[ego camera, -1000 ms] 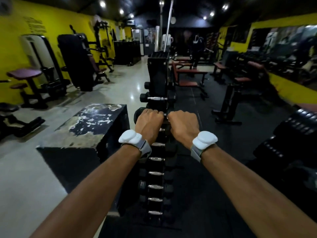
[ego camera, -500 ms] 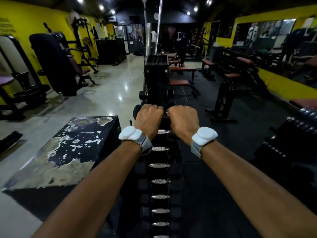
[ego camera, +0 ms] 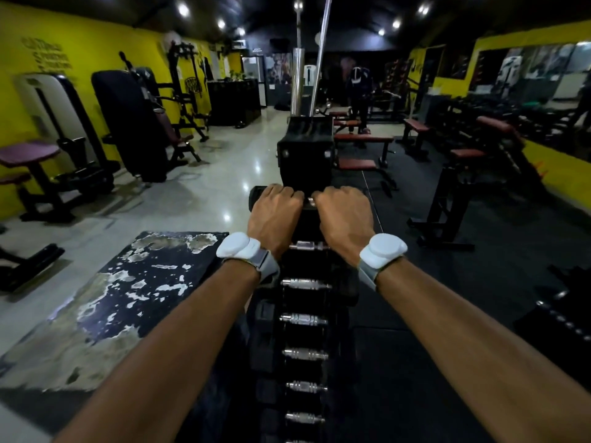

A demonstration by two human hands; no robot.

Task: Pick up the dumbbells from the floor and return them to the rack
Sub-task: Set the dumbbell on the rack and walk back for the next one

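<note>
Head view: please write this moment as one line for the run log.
left hand: grips dumbbell | right hand: grips same dumbbell | dumbbell: at far end of rack | racked dumbbells: chrome handles in a row

A dumbbell [ego camera: 259, 197] sat at the far end of the rack [ego camera: 305, 334], which ran from near to far down the middle with more dumbbells in a row on it. The left hand [ego camera: 274, 215] and right hand [ego camera: 343, 217] gripped it side by side. A box [ego camera: 121, 302] stood just left of the rack; benches [ego camera: 363, 139] lay far right.
</note>
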